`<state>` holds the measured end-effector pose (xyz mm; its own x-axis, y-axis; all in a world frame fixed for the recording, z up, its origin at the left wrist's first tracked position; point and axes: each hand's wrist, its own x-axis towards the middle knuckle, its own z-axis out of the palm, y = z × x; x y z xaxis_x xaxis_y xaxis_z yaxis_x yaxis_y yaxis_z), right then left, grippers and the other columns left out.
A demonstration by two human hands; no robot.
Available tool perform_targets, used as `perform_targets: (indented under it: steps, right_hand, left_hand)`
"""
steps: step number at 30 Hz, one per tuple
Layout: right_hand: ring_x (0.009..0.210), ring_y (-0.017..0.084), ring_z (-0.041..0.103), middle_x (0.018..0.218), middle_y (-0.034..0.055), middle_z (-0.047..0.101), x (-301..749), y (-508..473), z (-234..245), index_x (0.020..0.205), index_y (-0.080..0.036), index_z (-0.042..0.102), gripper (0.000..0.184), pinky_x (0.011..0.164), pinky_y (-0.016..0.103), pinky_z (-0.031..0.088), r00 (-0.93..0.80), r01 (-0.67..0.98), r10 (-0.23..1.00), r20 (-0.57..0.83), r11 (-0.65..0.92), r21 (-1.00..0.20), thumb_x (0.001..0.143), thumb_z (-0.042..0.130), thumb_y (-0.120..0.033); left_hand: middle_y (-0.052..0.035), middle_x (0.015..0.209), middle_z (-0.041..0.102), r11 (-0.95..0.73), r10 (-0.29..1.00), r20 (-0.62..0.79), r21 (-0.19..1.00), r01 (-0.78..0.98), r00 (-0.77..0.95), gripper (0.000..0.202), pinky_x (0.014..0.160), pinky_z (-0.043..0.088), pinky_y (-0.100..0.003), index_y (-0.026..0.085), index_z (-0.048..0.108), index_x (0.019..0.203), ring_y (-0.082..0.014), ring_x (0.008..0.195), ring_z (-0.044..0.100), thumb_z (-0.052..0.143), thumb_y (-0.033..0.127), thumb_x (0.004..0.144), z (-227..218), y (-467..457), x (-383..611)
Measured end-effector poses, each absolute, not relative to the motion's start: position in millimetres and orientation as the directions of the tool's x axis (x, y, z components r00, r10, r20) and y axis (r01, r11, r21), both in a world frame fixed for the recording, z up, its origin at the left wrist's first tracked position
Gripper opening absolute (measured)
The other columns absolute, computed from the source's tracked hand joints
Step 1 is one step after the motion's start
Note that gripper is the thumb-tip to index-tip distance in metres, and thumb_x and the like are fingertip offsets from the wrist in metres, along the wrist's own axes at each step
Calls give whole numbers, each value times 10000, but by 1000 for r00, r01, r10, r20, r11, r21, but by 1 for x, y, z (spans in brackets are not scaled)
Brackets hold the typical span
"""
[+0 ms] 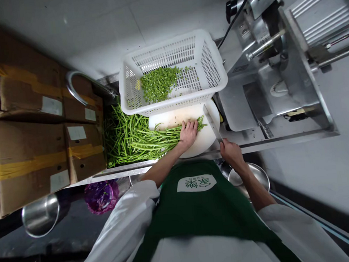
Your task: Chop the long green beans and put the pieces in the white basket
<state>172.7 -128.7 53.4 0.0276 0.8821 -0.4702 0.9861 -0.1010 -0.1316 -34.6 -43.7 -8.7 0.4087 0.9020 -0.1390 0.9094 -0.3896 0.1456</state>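
Note:
My left hand [189,133] presses down on a bundle of long green beans [153,142], its fingers curled over them near their right ends. The bundle lies across a round white cutting board [199,145]. In my right hand [231,152] is the handle of a knife [212,123], its blade pointing away from me over the right part of the board. The blade is just right of the bean ends; I cannot tell whether it touches them. Behind the board, a white plastic basket [174,102] holds chopped green pieces [159,84].
Cardboard boxes [31,149] are stacked at the left, beside a curved metal faucet [76,85]. A metal slicing machine [273,72] stands at the right. Below the counter are metal pots [42,216] and a purple bag [102,195].

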Motion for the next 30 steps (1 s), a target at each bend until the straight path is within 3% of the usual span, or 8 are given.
perform_targets:
  steps: [3,6,11,15,20,25,30]
  right_hand:
    - [870,267,701,949,166,731,171,-125,52,1225,-119,584,347,756,317,424,50,987,866,-497,-119,-109,1039,345,-286]
    - [875,273,707,959,176,732,171,-119,51,1302,-100,532,367,769,327,447,59,987,853,-518,-127,-98,1028,352,-263]
    - [903,276,699,1007,184,723,171,-112,50,1310,-103,517,386,794,335,458,28,988,853,-521,-103,-115,1045,326,-308]
    - [905,280,691,1001,185,715,172,-111,52,1307,-96,516,386,792,339,449,35,987,847,-530,-112,-115,1052,320,-310]
    - [891,260,680,996,172,721,177,-106,57,1307,-101,527,383,787,328,434,14,988,847,-531,-95,-125,1053,325,-304]
    - [873,259,684,967,157,727,185,-102,64,1324,-111,538,401,767,321,434,10,996,851,-525,-55,-69,1045,329,-311]
    - [828,255,693,923,152,734,192,-109,77,1331,-115,527,427,732,313,428,-7,1000,869,-495,0,-15,1062,274,-330]
  left_hand:
    - [-187,1549,456,-403,894,-105,238,884,436,619,1206,268,-521,131,367,1574,-361,1468,364,475,292,986,-8,-45,-40]
    - [-117,1647,335,-430,879,-77,302,851,471,701,1176,310,-508,219,295,1616,-368,1433,399,519,391,975,-6,-45,-41]
    - [-129,1551,475,-405,890,-65,342,848,452,643,1149,308,-541,236,397,1570,-389,1354,458,458,526,1000,-6,-41,-37]
    - [-134,1418,577,-380,908,-50,320,868,416,485,1158,319,-522,232,524,1470,-346,1315,497,376,419,1048,-12,-33,-29]
    - [-154,1287,618,-401,899,-32,340,851,437,414,1126,414,-414,133,622,1328,-287,1270,544,363,316,1062,-18,-24,-24]
    - [-141,1344,576,-401,897,-11,396,826,441,390,1092,464,-353,141,623,1306,-233,1214,597,364,316,1072,-23,-23,-27]
    - [-145,1227,633,-381,898,-43,423,822,439,384,1091,467,-377,160,622,1317,-245,1203,612,374,319,1071,-26,-22,-27]
